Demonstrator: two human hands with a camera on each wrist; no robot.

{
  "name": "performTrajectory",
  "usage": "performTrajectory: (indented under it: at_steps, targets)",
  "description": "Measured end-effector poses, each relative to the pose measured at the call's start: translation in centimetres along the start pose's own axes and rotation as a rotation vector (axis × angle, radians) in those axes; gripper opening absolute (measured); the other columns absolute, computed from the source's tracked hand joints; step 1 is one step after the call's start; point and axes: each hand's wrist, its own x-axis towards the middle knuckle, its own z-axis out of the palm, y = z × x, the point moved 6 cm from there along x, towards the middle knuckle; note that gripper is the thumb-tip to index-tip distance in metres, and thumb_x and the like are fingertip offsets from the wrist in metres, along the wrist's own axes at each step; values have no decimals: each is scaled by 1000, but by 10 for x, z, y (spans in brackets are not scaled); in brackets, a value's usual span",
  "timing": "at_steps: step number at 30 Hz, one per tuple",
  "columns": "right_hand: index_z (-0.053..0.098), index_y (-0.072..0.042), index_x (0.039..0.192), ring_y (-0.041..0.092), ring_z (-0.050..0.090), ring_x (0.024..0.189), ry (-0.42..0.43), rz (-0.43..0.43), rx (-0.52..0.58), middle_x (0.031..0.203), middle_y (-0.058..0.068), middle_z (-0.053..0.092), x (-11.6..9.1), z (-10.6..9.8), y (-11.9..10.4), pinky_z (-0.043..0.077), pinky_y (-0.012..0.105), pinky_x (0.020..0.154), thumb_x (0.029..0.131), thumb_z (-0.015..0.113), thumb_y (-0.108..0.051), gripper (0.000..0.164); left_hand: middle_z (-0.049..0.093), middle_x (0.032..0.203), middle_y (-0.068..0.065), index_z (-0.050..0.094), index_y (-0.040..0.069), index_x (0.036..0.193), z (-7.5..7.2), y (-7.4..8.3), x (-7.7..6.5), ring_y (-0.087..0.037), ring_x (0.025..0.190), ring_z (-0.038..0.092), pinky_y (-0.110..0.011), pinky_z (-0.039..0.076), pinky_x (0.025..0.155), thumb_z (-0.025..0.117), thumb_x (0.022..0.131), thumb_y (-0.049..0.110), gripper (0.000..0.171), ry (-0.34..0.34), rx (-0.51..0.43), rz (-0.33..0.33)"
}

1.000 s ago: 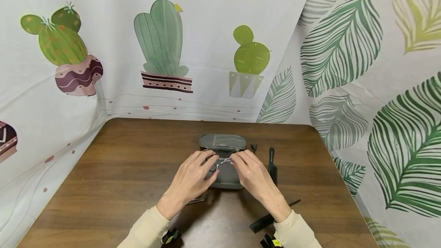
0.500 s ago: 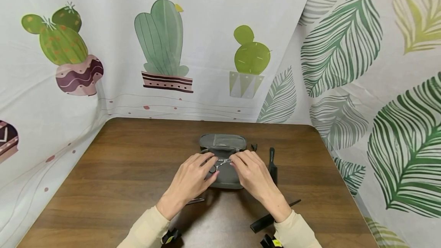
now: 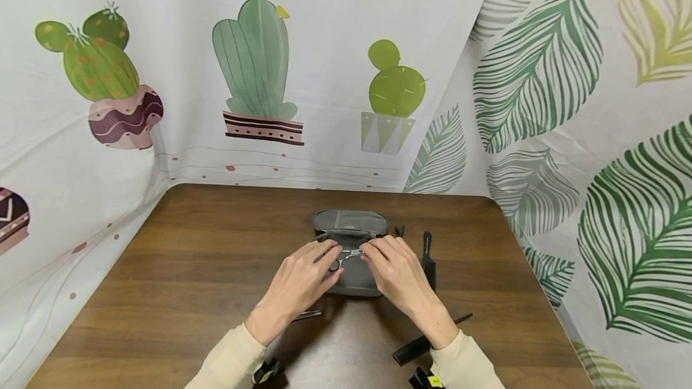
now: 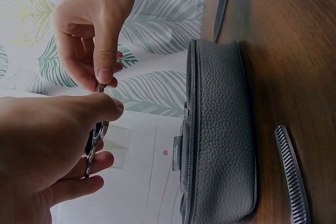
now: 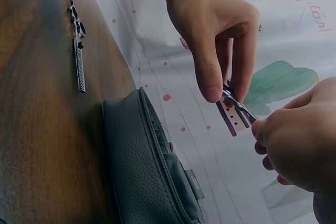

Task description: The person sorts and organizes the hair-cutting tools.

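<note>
Above an unzipped grey case [image 3: 357, 283], both hands hold one pair of silver hair scissors [image 3: 351, 254]. My left hand [image 3: 301, 275] pinches them at the finger-ring end; one dark-lined ring shows beside its thumb. At the other end, my right hand [image 3: 399, 272] pinches the blade part between thumb and fingers, hiding most of the blades. In the left wrist view, the scissors [image 4: 96, 139] span from one hand to the other, clear of the case's leathery side [image 4: 223, 129]. Thinning scissors [image 5: 77, 59] with a toothed blade lie on the table, left of the case.
To the case's right lies a black comb [image 3: 428, 266] with a handle, near a small black clip [image 3: 399, 231]. A black tail comb [image 3: 413, 350] lies partly under the right forearm. Printed cloth [image 3: 324, 77] hangs behind the wooden table [image 3: 227, 245].
</note>
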Motion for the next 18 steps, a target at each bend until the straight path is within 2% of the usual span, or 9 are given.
performTrajectory:
  at_steps: [6,11,18]
  targets:
    - [80,-7,117,21,73,98,6,-5,9,110,4,80,1,-1,0,60,35,82,101,84,-9,17,83,121,-12,80,4,122,-1,0,1,-30,108,84,-41,70,95,102,83,22,48,10,-11,-8]
    - [80,-7,117,21,73,98,7,1,9,110,4,80,2,-2,0,60,36,84,98,86,-9,20,84,121,-12,80,4,122,0,0,0,-30,107,84,-42,70,96,102,83,23,49,4,-8,-11]
    - [79,-4,124,27,74,110,1,18,38,117,9,81,2,-5,3,61,46,100,103,82,-21,27,84,120,-12,81,3,121,0,-3,-1,-30,105,84,-42,71,93,103,82,22,48,-2,-10,-22]
